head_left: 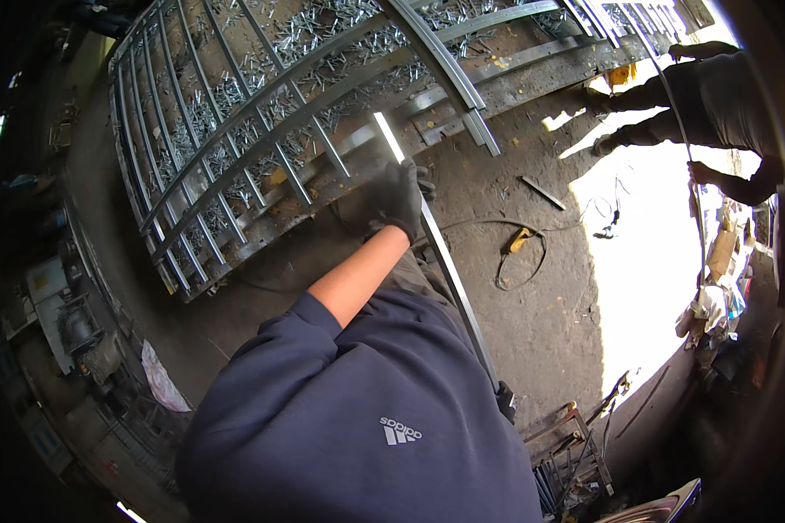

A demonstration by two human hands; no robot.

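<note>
A long, straight metal bar (452,277) runs aslant in front of my body, its far end shining near the table edge. Around its upper part my left hand (399,199), in a dark glove, is closed. My right hand (506,402) shows only in part beside my right side, dark-gloved and closed at the bar's near end; most of its fingers are hidden. Just beyond my left hand lies a grid of metal bars (262,112), some straight and some curved in view, on a low worktable (440,127).
Many short metal offcuts (310,35) litter the table. A yellow-handled tool (521,240) with a looped cable and a loose short bar (542,193) lie on the floor. At right, another person (715,100) holds a long thin bar (691,157). A metal rack (576,453) stands lower right.
</note>
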